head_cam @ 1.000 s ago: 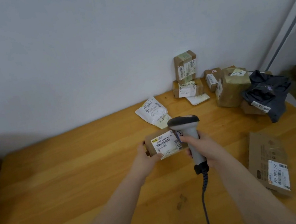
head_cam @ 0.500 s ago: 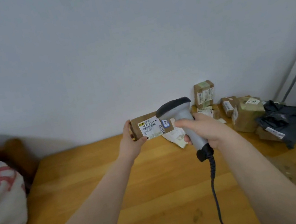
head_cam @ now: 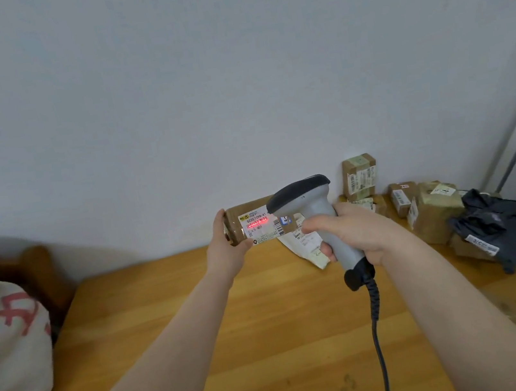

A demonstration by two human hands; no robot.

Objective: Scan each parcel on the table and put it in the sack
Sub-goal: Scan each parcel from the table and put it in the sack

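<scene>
Item one, parcel (head_cam: 235,220): a small brown box. We find it lifted clear of the desk (head_cam: 271,328) in the left hand (head_cam: 225,254), which pinches its left end, thumb on the near face and fingers out of sight behind. Its white label (head_cam: 260,230) faces us, and a red scan line (head_cam: 257,224) crosses the barcode. The scanner head hides the box's right end.

Item two, scanner (head_cam: 303,193): grey with a dark top. The right hand (head_cam: 357,233) grips it round the handle, with the nose just beside the label. Its cable (head_cam: 376,328) runs off the bottom edge.

Item three, sack (head_cam: 5,336): white, with red marks we cannot read. It stands off the desk's left end and is cut by the frame.

Item four, goods waiting at the desk's far right corner:
- a white mailer (head_cam: 307,248), half covered by the scanner handle
- an upright box (head_cam: 360,175) against the wall, set on a lower one we glimpse only in slivers past the right hand
- a small box (head_cam: 400,198)
- a larger box (head_cam: 435,214)
- a dark grey bag (head_cam: 490,219) slumped over cardboard of which only an edge shows
</scene>
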